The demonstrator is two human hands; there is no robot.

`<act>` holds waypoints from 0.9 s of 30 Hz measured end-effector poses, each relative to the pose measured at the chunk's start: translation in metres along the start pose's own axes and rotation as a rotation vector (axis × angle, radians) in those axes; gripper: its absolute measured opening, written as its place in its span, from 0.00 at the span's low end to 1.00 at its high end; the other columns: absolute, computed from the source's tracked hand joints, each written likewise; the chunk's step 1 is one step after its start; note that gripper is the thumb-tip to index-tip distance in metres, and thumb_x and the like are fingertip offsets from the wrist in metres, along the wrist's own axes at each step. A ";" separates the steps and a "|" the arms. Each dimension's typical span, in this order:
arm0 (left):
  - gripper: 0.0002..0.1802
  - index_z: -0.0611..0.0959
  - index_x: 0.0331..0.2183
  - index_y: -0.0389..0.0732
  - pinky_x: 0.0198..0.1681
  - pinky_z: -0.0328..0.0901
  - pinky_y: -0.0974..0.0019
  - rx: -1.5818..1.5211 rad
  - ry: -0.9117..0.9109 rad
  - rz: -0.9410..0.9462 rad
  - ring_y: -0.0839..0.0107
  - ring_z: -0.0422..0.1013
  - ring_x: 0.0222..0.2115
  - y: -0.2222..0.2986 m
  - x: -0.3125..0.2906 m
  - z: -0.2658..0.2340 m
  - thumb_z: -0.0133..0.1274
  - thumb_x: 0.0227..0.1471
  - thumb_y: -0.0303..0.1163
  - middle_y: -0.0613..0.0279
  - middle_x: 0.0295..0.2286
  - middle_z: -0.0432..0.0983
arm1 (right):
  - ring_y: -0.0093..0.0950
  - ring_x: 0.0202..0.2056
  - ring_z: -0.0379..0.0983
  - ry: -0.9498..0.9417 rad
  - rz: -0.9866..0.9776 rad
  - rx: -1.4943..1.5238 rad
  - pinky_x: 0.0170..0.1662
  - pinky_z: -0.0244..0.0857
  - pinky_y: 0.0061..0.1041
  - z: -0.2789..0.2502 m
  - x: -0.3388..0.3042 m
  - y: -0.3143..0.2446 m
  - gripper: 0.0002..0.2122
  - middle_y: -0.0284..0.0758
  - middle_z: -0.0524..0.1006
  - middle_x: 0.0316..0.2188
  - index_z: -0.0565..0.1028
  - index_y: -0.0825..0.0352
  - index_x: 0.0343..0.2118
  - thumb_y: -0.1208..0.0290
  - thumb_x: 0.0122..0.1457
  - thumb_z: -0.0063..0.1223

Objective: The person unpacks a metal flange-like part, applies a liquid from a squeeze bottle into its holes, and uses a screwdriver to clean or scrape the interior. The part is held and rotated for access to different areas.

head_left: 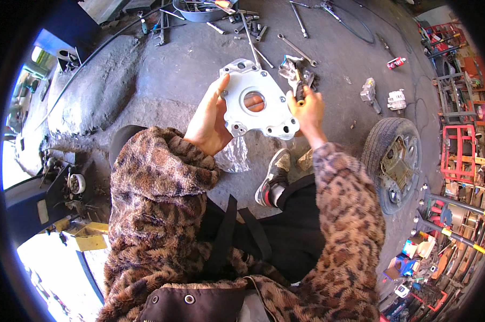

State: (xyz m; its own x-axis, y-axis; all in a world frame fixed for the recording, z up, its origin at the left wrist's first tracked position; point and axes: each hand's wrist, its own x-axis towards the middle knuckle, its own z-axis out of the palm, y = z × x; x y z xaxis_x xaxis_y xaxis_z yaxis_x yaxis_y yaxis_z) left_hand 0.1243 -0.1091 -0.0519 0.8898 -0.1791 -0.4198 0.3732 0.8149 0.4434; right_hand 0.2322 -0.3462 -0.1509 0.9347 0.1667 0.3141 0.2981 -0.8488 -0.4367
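My left hand (213,121) grips a silvery metal cover plate (266,88) by its left edge, raised in front of me. The plate has a big round hole in its middle, with fingers showing through, and smaller holes round its rim. At its right edge is my right hand (309,114), closed round a slim dark tool (300,92) with a brass-coloured end; its kind is not clear. Beyond that hand lies crumpled shiny wrapping (289,67) on the floor. Clear plastic film (234,155) lies below the plate.
Beyond the plate lie a combination wrench (299,51), several sockets (248,29) and a grey basin (202,12) of tools. To the right are a wheel (395,163), metal parts (396,100) and a red can (396,63). Crowded racks (460,153) line the far right.
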 end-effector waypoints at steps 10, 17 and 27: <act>0.34 0.73 0.54 0.37 0.50 0.73 0.57 0.109 0.116 0.046 0.62 0.78 0.44 0.031 -0.006 0.005 0.48 0.60 0.56 0.54 0.46 0.78 | 0.41 0.32 0.66 0.115 0.056 0.125 0.38 0.60 0.40 0.137 -0.111 0.031 0.19 0.38 0.76 0.26 0.75 0.67 0.39 0.57 0.54 0.64; 0.33 0.76 0.51 0.35 0.48 0.74 0.58 0.050 0.107 0.039 0.62 0.79 0.40 0.049 -0.012 0.008 0.49 0.60 0.56 0.53 0.42 0.80 | 0.39 0.37 0.67 -0.096 0.056 0.135 0.42 0.61 0.37 0.151 -0.145 0.037 0.28 0.37 0.79 0.35 0.71 0.67 0.53 0.54 0.54 0.64; 0.33 0.79 0.50 0.45 0.43 0.73 0.58 0.154 0.243 0.131 0.67 0.78 0.41 0.084 -0.032 0.002 0.49 0.56 0.62 0.64 0.42 0.82 | 0.45 0.44 0.69 -0.129 0.205 0.081 0.50 0.61 0.45 0.131 -0.164 0.048 0.29 0.45 0.75 0.41 0.68 0.71 0.53 0.59 0.52 0.64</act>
State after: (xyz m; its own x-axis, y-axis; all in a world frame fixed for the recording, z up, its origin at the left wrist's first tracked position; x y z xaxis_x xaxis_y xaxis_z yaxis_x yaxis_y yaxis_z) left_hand 0.1281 -0.0357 0.0004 0.8511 0.0741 -0.5198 0.3112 0.7262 0.6131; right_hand 0.1188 -0.3487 -0.3340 0.9926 0.0628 0.1039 0.1098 -0.8293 -0.5479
